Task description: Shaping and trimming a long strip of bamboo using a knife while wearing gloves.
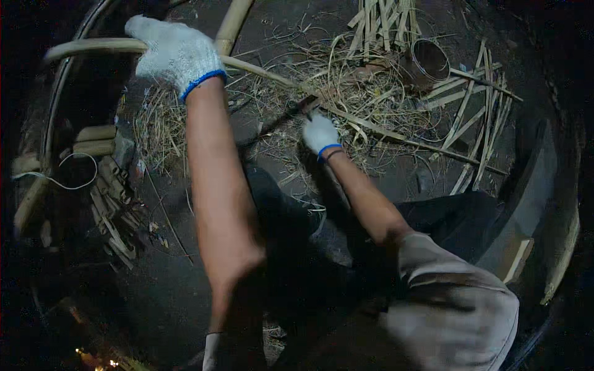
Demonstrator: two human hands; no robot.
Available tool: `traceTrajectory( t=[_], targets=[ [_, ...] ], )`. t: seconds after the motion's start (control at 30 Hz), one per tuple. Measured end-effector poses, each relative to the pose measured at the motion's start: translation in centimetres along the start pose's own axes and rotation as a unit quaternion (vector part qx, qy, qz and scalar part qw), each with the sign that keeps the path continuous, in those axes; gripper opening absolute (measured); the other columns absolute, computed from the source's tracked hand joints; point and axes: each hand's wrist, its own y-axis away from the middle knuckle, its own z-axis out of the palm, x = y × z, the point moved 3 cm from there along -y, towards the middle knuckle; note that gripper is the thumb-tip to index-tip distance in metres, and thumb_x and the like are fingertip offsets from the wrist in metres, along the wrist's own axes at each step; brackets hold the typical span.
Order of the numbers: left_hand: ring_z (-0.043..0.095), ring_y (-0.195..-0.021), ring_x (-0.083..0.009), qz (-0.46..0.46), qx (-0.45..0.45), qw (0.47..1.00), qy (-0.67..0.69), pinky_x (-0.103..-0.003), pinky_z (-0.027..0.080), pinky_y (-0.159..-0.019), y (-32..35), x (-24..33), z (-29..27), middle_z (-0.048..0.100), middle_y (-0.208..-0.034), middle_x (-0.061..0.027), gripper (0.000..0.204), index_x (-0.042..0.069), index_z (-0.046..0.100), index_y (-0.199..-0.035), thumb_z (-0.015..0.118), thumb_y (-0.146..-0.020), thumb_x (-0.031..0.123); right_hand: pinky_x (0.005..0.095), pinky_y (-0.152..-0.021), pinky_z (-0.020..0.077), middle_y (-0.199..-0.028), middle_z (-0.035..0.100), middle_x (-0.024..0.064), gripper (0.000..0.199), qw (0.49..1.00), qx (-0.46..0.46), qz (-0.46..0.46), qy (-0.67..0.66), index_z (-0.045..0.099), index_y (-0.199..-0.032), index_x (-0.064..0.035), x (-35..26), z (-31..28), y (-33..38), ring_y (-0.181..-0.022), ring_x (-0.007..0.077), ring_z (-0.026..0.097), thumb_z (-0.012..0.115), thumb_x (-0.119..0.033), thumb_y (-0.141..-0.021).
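Observation:
My left hand, in a white knit glove with a blue cuff, grips the thick end of a long bamboo pole that slants down to the right across the ground. My right hand, gloved the same way, is closed on the handle of a dark knife whose blade lies against the pole near its middle. Bamboo shavings lie under and around the blade.
Split bamboo strips lie at the right and a bundle at the top. A round metal tin sits among them. Short bamboo pieces and a white cord lie at the left. My knee is at lower right.

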Motion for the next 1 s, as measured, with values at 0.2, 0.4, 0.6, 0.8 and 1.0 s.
traceTrajectory(
  t=[0.2, 0.4, 0.6, 0.8, 1.0],
  targets=[
    [0.06, -0.07, -0.0239, -0.024, 0.024, 0.999, -0.032, -0.042, 0.046, -0.061, -0.4, 0.1, 1.1, 0.06, -0.076, -0.0001, 0.034, 0.026, 0.051, -0.093, 0.068, -0.064, 0.024, 0.049, -0.075, 0.0507, -0.087, 0.065, 0.0229, 0.032, 0.987, -0.096, -0.095, 0.086, 0.068, -0.086, -0.0039, -0.6, -1.0, -1.8, -0.086, 0.0403, 0.063, 0.049, -0.03, -0.087],
    [0.061, -0.081, -0.0216, 0.045, -0.047, 0.998, -0.025, -0.036, 0.047, -0.069, 0.8, -2.1, -1.4, 0.062, -0.092, -0.0019, 0.045, 0.022, 0.054, -0.11, 0.067, -0.067, 0.018, 0.0512, -0.076, 0.0499, -0.089, 0.067, 0.0203, 0.034, 0.996, -0.068, -0.046, 0.03, 0.069, -0.087, -0.006, 2.2, 0.4, -2.3, -0.086, 0.0407, 0.063, 0.049, -0.034, -0.086],
    [0.063, -0.088, -0.0199, 0.037, -0.067, 0.997, -0.003, -0.033, 0.049, -0.073, 0.9, -2.8, -0.7, 0.065, -0.101, -0.0035, 0.053, 0.02, 0.057, -0.119, 0.067, -0.068, 0.013, 0.051, -0.077, 0.0493, -0.091, 0.066, 0.0215, 0.038, 0.993, -0.077, -0.091, 0.028, 0.067, -0.087, -0.004, -3.3, -0.4, -2.2, -0.088, 0.0416, 0.063, 0.048, -0.036, -0.089],
    [0.064, -0.086, -0.02, 0.004, -0.008, 0.998, 0.055, -0.034, 0.05, -0.072, 0.5, -0.1, -3.3, 0.065, -0.093, -0.0028, 0.048, 0.023, 0.058, -0.109, 0.07, -0.064, 0.014, 0.0517, -0.076, 0.0481, -0.095, 0.064, 0.0254, 0.038, 0.991, -0.101, 0.053, 0.072, 0.068, -0.087, -0.0002, 8.9, 3.4, -5.7, -0.087, 0.0434, 0.061, 0.049, -0.033, -0.088],
    [0.06, -0.076, -0.0222, -0.01, 0.004, 0.998, -0.068, -0.039, 0.045, -0.061, 0.0, -2.4, 2.2, 0.059, -0.081, 0.0003, 0.038, 0.029, 0.052, -0.094, 0.071, -0.061, 0.021, 0.0524, -0.076, 0.0477, -0.095, 0.064, 0.0267, 0.039, 0.993, -0.086, -0.083, -0.025, 0.068, -0.088, 0.0002, -1.5, 1.6, -0.4, -0.087, 0.0433, 0.061, 0.047, -0.032, -0.088]
  ],
)
